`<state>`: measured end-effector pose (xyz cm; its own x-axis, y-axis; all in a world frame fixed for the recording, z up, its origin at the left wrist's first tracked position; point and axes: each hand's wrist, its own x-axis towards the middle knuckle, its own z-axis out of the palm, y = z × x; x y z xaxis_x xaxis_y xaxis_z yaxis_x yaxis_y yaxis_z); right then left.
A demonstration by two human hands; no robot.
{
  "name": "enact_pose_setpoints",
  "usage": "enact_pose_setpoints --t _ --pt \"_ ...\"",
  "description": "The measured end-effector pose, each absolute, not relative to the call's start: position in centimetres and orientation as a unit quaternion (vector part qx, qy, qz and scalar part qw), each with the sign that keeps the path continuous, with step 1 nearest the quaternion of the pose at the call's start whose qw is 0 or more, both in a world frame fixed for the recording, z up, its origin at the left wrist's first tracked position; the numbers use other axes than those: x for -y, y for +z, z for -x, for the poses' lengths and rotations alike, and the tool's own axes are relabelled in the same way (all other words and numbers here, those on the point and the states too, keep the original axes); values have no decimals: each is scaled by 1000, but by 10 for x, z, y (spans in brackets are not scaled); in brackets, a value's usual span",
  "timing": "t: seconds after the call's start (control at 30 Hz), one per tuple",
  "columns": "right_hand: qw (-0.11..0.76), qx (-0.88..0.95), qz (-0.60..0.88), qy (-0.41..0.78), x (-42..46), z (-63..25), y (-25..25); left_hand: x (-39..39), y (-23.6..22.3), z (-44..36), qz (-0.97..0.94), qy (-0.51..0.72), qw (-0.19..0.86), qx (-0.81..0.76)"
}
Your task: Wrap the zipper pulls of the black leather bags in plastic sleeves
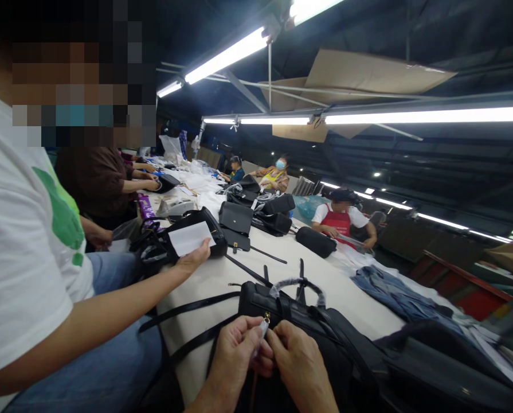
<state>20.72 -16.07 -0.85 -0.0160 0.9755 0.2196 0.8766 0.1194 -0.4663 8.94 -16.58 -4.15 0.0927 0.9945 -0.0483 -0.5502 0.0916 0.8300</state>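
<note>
A black backpack [331,338] lies on the white table in front of me, its looped top handle [299,282] wrapped in clear plastic. My left hand [239,347] pinches a zipper pull [262,331] covered in whitish wrap, which hangs from a gold-coloured metal fitting [267,316] on the bag. Close beside it, my right hand [298,355] is closed, thumb and fingers pressed together by the lower part of the pull. Whatever sits between those right fingertips is hidden. Black straps [200,304] stretch out over the table to the left.
At my left a seated co-worker's hand [196,255] holds a white sheet [191,238] against another black bag [217,232]. More black bags [235,218] lie farther up the table [265,252]. Blue denim cloth [398,295] lies at the right. Other people work beyond.
</note>
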Motion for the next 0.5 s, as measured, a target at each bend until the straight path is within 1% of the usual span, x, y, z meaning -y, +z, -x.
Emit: enact_pose_setpoints --t 0.1,0.17,0.33,0.4,0.5 --pt "277 706 645 97 162 -206 -12 166 -42 -87 -321 584 673 -321" --pt "284 702 643 116 164 -208 -11 166 -42 -86 -328 580 671 -325" --pt "318 672 654 142 172 -219 0 167 -47 -86 -398 575 624 -348" --pt "321 657 655 192 175 -219 4 169 -50 -88 -428 576 601 -353" --pt "342 613 632 328 176 -209 4 173 -52 -89 -474 576 565 -353"
